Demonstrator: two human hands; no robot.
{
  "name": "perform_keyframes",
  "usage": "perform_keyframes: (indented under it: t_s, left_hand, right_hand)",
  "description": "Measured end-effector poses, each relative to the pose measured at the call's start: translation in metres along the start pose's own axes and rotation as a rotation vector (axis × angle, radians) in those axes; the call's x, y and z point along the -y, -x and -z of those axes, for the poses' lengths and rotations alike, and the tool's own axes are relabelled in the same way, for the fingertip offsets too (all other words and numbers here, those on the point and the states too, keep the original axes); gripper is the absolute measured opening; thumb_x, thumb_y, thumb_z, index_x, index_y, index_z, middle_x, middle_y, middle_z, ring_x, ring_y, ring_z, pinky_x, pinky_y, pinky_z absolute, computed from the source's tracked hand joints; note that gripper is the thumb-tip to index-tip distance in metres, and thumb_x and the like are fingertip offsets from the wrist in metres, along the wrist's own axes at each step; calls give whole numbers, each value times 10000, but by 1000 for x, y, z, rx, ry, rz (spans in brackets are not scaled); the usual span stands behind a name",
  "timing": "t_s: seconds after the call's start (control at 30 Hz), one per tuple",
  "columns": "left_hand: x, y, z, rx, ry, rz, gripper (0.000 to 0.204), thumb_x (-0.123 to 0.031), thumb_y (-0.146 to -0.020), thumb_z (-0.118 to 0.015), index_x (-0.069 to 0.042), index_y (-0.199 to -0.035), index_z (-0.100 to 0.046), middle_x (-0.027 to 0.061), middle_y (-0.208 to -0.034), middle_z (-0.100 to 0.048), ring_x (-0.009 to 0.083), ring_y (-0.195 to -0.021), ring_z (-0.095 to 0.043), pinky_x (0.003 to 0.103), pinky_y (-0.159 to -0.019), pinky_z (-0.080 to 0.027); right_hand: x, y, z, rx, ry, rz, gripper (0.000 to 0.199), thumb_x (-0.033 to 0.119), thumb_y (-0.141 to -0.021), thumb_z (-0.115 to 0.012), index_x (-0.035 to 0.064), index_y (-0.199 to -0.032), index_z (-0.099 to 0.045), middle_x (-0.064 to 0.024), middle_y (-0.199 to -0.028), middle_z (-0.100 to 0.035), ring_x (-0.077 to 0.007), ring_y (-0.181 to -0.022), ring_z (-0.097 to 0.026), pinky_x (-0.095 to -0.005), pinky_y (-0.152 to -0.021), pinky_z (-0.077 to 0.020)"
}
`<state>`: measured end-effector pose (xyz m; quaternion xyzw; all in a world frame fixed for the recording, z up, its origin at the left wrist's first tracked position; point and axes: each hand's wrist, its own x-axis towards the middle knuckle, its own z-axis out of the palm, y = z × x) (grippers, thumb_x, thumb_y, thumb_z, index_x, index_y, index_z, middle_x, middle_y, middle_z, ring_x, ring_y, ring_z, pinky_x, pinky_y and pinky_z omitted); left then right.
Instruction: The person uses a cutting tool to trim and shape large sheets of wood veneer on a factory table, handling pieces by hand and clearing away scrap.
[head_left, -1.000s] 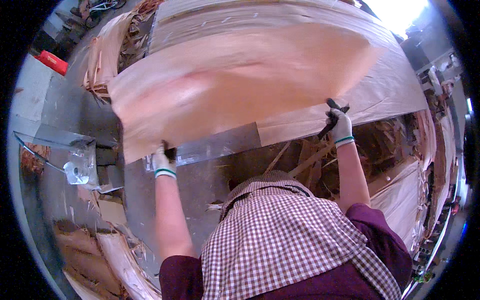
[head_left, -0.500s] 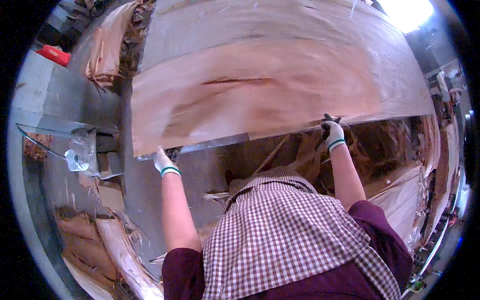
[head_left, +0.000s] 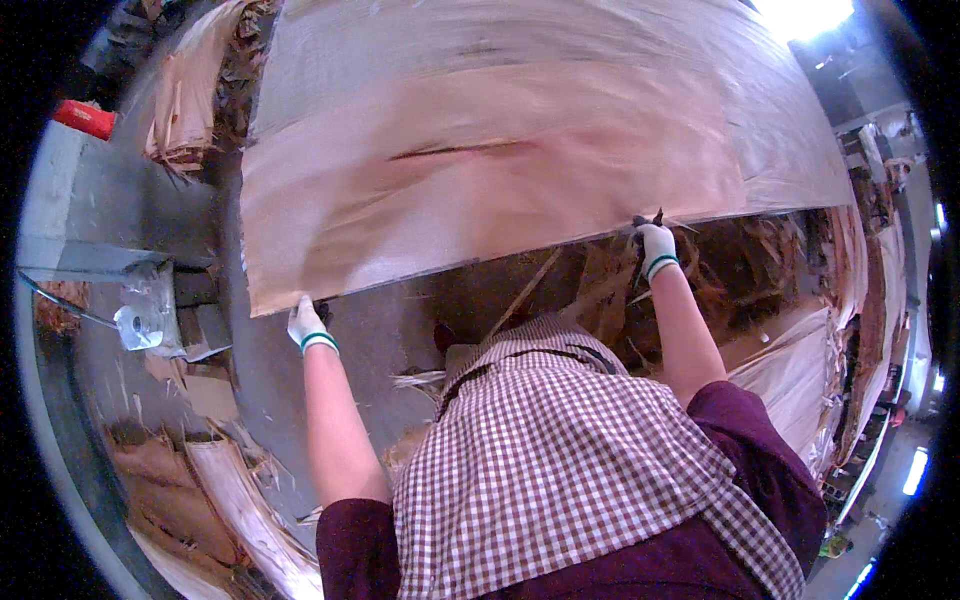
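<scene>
A wide, thin reddish wood veneer sheet (head_left: 560,120) with a dark split across it lies on a larger, paler sheet (head_left: 370,38). Near its left corner, my left hand (head_left: 308,324), in a white glove with dark fingers and a green cuff stripe, is closed on the near edge, fingers partly hidden below. My right hand (head_left: 655,244), gloved the same way, pinches that edge further right, with dark fingertips showing at the rim. Both arms reach forward, and the sheet's near edge runs slanting between the hands.
Veneer bundles with ragged ends stand at the far left (head_left: 190,100) and lower left (head_left: 245,500). Broken veneer scraps (head_left: 740,265) lie under the near edge at right. At left are a clear plastic container (head_left: 140,325) and a red packet (head_left: 86,119) on a ledge.
The reddish sheet's near edge has settled over the grey strip that showed beneath it between my hands. Both hands keep to the edge, and the whole view has shifted slightly.
</scene>
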<state>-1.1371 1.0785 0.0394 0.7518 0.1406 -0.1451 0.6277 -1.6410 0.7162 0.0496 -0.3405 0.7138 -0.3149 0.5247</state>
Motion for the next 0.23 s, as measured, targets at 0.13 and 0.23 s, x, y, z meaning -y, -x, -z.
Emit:
perform_keyframes:
  t_s: [0.13,0.23]
  left_hand:
    - [0,5,-13,4,64,16,162,-168,-826,-636,-27,-904,-630,49,-736,-626,135,-542,-568,298,-481,-476]
    - [5,-8,13,-106,103,41,161,-184,-824,-642,-38,-892,-630,45,-709,-621,128,-522,-555,289,-464,-465]
  right_hand:
    - [-5,-8,5,-38,5,31,246,14,-768,-544,36,-983,-660,-30,-644,-571,-130,-470,-496,-264,-430,-369]
    - [0,7,-15,9,25,-18,273,20,-778,-550,40,-1034,-643,-60,-702,-605,-153,-536,-559,-279,-468,-422]
